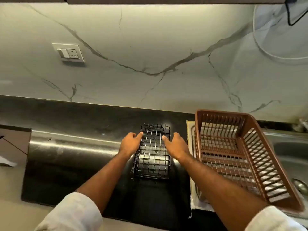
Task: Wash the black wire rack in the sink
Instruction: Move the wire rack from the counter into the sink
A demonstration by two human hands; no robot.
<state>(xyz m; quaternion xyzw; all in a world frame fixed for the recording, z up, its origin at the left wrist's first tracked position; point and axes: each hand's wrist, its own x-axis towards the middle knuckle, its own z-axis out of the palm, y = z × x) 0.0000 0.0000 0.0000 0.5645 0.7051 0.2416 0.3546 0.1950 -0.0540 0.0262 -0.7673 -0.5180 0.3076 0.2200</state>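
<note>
**A:** Both hands are out over the counter (70,147). The black wire rack (152,151) sits on the dark top, well in from the front edge and just left of the brown plastic basket (246,157). It is not in the sink yet.

**B:** How do the hands stand?

**A:** The left hand (130,143) is at the rack's left side, its forefinger tip touching the top wire near the far left corner, the other fingers loosely bent. The right hand (176,145) is at the right side, thumb tip on the upper wires, fingers spread. Neither has closed round anything; I'd say one hand on each flank is meant for a level two-handed lift.

**B:** And the basket, why does it sit like that?

**A:** It is tilted, its near end lower, partly over the steel sink (286,147) at the counter's right end. Probably a drying basket parked there, and it may crowd the way to the basin.

**B:** What can't you make out?

**A:** Much of the sink: the basket covers a good part and the picture's edge cuts the rest. The tap is a blur at the far right. The rack's far end is washed out by glare, and any dirt on its wires is impossible to judge. On the wall above, a switch plate (69,53).
</note>
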